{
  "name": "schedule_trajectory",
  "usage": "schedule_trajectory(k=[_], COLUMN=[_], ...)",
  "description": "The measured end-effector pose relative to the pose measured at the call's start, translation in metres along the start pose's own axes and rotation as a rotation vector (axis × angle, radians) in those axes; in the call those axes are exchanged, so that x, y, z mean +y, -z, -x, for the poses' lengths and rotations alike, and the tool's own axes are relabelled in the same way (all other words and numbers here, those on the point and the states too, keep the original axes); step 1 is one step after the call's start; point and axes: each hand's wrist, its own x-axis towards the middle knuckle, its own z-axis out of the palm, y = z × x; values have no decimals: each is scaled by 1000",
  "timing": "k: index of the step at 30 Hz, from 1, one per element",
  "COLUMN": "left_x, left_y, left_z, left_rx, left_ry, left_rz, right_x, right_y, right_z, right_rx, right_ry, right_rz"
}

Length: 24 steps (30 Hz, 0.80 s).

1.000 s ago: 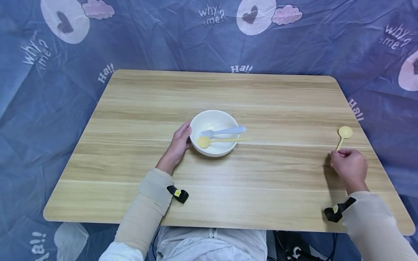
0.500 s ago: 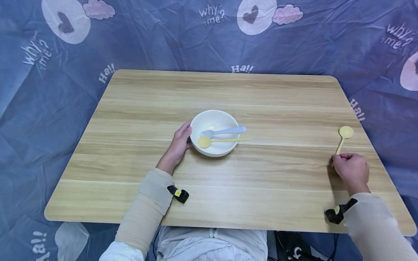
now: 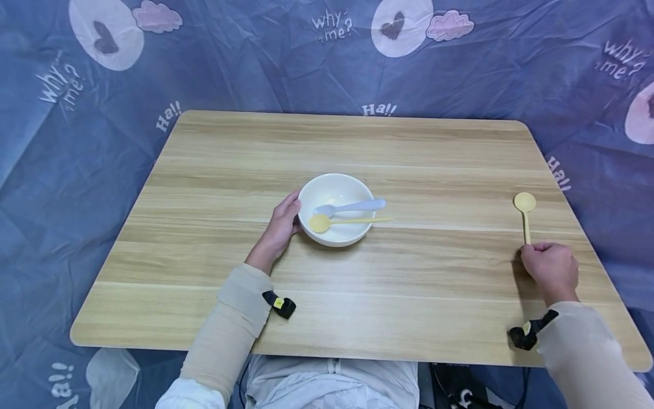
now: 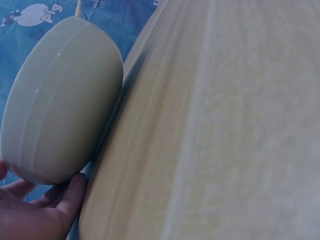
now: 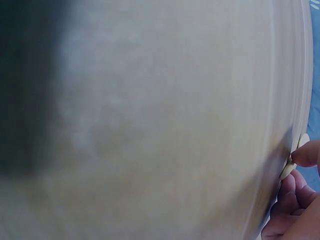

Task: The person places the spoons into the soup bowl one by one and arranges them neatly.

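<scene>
A white bowl point(image 3: 337, 186) stands near the middle of the table. My left hand point(image 3: 278, 227) holds its left side, the thumb at the rim; in the left wrist view the fingers point(image 4: 70, 205) lie against the bowl's outer wall point(image 4: 65, 95). Inside the bowl lie a pale blue spoon point(image 3: 355, 205) and a yellow spoon point(image 3: 319, 223), both handles sticking out over the right rim. Far to the right, my right hand point(image 3: 552, 270) pinches the handle of another yellow spoon point(image 3: 524, 202), whose round head points away from me. The handle's end is hidden by the hand.
The wooden table point(image 3: 398, 295) has rounded corners, and its right edge runs close beside the right hand. A blue printed cloth point(image 3: 265, 57) hangs behind and around it. Black wrist cameras sit on both forearms, the left one point(image 3: 280, 304) over the table's front part.
The right hand has slid slightly back along the handle, and the held yellow spoon's head has swung to the left. The left hand and bowl stay put.
</scene>
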Motion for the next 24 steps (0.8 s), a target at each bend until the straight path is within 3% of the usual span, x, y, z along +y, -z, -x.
schedule_trajectory(k=[24], left_x=[0], left_y=[-1], left_z=[1], left_rx=[4], left_ry=[-16], left_rz=[-6], right_x=[-1], right_y=[-2], right_z=[0], right_rx=[14], right_ry=[-4], right_rz=[-16])
